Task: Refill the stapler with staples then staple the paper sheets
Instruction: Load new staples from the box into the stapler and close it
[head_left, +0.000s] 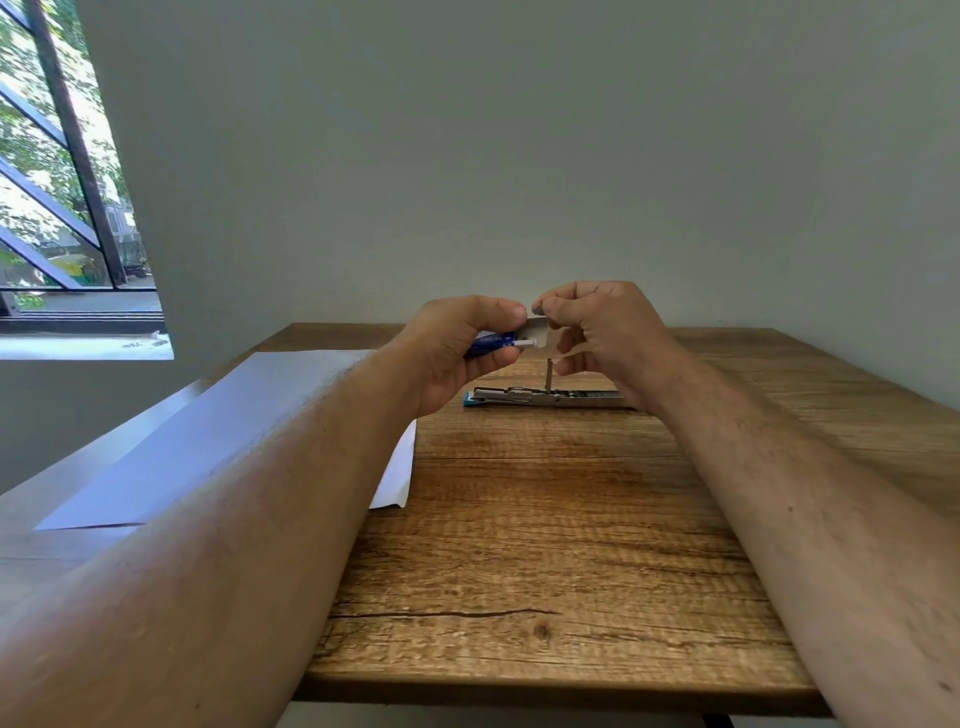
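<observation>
My left hand (462, 353) grips a small blue and white staple box (493, 344) above the table. My right hand (597, 332) pinches the box's open flap (537, 326) between thumb and forefinger, just right of the left hand. Below both hands the stapler (545, 397) lies opened flat on the wooden table (519, 545), its metal magazine exposed and a blue end at its left. White paper sheets (218, 436) lie on the left part of the table, partly hidden by my left forearm.
A plain wall stands just behind the table's far edge. A window (62, 182) is at the far left. The table's near edge runs across the bottom of the view.
</observation>
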